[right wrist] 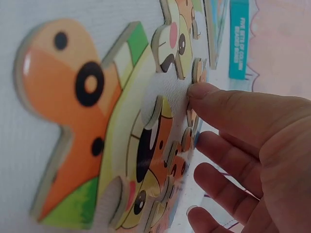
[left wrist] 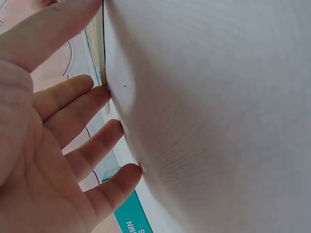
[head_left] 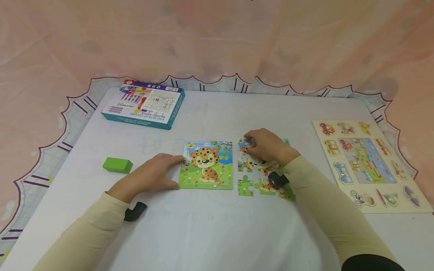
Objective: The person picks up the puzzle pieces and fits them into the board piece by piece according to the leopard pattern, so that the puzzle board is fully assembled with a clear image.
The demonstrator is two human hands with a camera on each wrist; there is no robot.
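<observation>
A square leopard picture board (head_left: 207,165) lies mid-table. My left hand (head_left: 150,175) rests at its left side, thumb and fingers spread along the edge. In the left wrist view the left hand's fingers (left wrist: 80,119) are fairly straight, touching the table. Right of the board, separated jigsaw pieces (head_left: 245,187) with leopard parts lie in loose rows. Over the upper rows is my right hand (head_left: 271,146), its thumb and a finger pinching a puzzle piece (head_left: 242,142) at the upper left. Close up, the right thumb (right wrist: 206,92) presses that piece's edge; other pieces (right wrist: 73,87) lie nearer.
A teal and white box (head_left: 144,103) lies at the back left. Left of my left hand sits a green block (head_left: 117,165). A wooden puzzle board with vehicle pictures (head_left: 369,165) lies at the right. Scalloped cloth borders the table's far side.
</observation>
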